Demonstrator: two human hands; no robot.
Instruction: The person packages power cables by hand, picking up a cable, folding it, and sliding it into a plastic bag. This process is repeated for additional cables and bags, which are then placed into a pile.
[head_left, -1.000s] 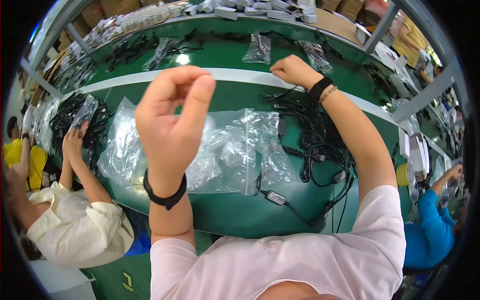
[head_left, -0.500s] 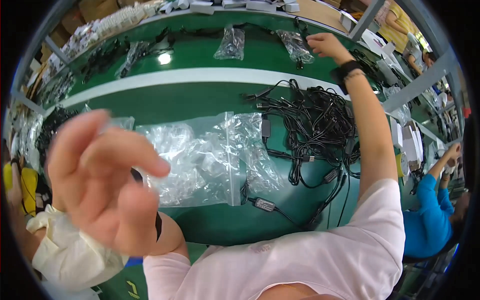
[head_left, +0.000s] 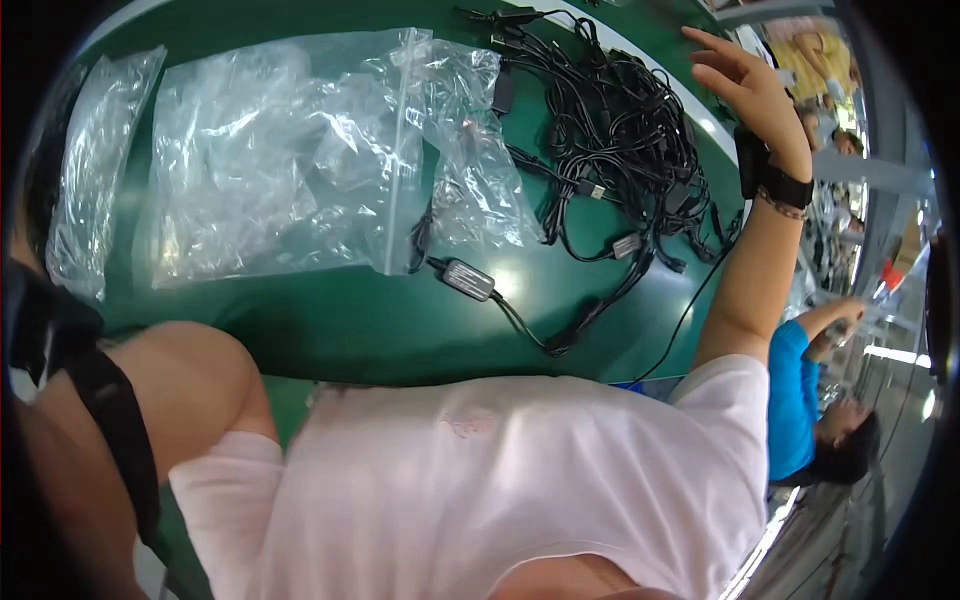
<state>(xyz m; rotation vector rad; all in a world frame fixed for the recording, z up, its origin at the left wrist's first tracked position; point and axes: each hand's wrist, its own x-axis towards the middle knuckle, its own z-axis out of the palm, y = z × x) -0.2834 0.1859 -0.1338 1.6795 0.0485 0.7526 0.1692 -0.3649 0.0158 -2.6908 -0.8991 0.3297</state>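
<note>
My right hand [head_left: 745, 88] is raised over the far right of the green table, past the cables, its fingers stretched out and apart with nothing seen in them. A black band circles that wrist. Nearest to it lies a tangled pile of black cables [head_left: 630, 140], some with USB plugs. My left arm [head_left: 195, 375] bends at the lower left, a black strap across it; the left hand is outside the picture. In front of me lies a large clear zip bag [head_left: 270, 170] stuffed with crumpled plastic. A crinkled clear bag [head_left: 480, 190] sticks out at its right side.
Another clear bag [head_left: 100, 170] lies at the far left of the green table [head_left: 330, 330]. One cable with a small black inline box [head_left: 468, 279] trails toward the near edge. A person in a blue shirt [head_left: 790, 405] sits at the right; metal framing [head_left: 885, 200] stands beyond.
My view has tilted down and nearer, so the table's far part has left it. My left hand, blurred and large before, has gone out of the picture. The right hand stays stretched out.
</note>
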